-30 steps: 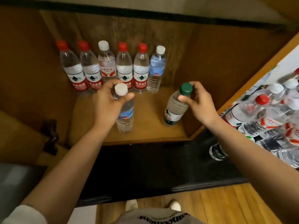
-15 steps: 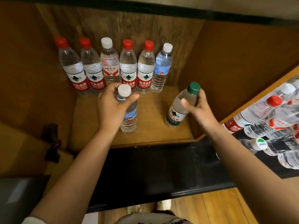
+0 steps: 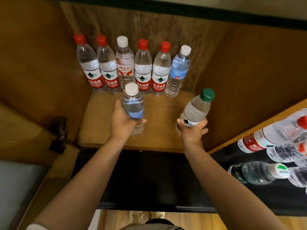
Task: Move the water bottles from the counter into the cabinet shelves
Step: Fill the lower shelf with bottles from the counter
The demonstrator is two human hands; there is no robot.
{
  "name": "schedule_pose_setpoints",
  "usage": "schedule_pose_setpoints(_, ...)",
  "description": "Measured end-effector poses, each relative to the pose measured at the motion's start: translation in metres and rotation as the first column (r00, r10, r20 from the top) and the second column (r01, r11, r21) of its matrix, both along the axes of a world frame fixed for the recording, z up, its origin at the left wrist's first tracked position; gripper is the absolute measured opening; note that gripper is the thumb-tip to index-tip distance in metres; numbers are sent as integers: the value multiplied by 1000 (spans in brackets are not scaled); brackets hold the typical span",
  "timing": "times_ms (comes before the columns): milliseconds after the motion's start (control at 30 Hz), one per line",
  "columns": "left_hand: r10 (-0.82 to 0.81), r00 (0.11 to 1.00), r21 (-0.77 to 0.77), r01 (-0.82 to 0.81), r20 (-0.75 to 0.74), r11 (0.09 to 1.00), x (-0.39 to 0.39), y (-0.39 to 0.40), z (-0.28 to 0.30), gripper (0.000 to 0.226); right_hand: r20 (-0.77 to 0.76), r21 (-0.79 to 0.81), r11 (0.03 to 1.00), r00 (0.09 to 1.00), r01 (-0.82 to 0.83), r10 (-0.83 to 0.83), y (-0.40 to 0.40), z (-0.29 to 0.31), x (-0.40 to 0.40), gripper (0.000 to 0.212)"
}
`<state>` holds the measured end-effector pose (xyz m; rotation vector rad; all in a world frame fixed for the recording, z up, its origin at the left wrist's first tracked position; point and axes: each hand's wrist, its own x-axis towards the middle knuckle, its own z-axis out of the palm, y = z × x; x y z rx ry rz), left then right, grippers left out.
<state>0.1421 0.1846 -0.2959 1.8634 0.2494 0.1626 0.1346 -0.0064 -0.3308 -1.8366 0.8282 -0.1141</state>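
gripping bottles, both hands: left (image 3: 122,121) white-capped (image 3: 132,107), right (image 3: 192,131) green-capped (image 3: 196,108), near shelf front edge (image 3: 132,146).

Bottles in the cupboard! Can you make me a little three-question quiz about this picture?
1. How many bottles stand in the back row on the shelf?
2. True or false: the left hand grips the green-capped bottle.
3. Which cap colour does the row show most? A red, B white, C green.

Key: 1. six; 2. false, the right hand grips it, the left grips the white-capped bottle; 3. A.
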Motion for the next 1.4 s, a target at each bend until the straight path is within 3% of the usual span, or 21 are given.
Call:
schedule_pose_setpoints(400,170,983,11,-170,-66,985,-4,-10,-11,69,96,111,993,994,48,-59,-18,-7,98,80)
schedule_pose_setpoints(500,248,968,-10,-249,-38,968,-13,-18,-20,75,94,118,990,991,79,-90,-21,-6,122,81)
schedule_pose_setpoints(600,274,956,-31,-278,-103,960,-19,-26,-34,79,114,123,989,989,84,-99,-23,-6,140,82)
schedule_pose_setpoints(833,341,934,83,-334,-105,939,12,-5,-43,61,121,88,995,991,43,-53,-31,-8,161,80)
schedule_pose_setpoints(933,392,916,150,-377,-87,914,34,18,-38,53,87,74,997,996,30,-37,-35,-7,164,77)
schedule_pose_setpoints(1000,432,899,115,-422,-75,899,47,38,-34,45,39,28,1000,999,15,-16,-37,-6,166,76)
schedule_pose_setpoints(1100,437,897,156,-423,-69,893,63,65,-29,52,-27,-34,999,1000,-15,14,-42,-5,167,73)
schedule_pose_setpoints(1233,567,816,146,-551,-111,822,85,86,-25,39,-87,-53,997,995,-48,44,-46,-4,172,73)
schedule_pose_setpoints(1400,572,812,231,-537,-120,811,98,96,-27,55,-108,-34,997,991,-76,72,-52,-2,184,73)
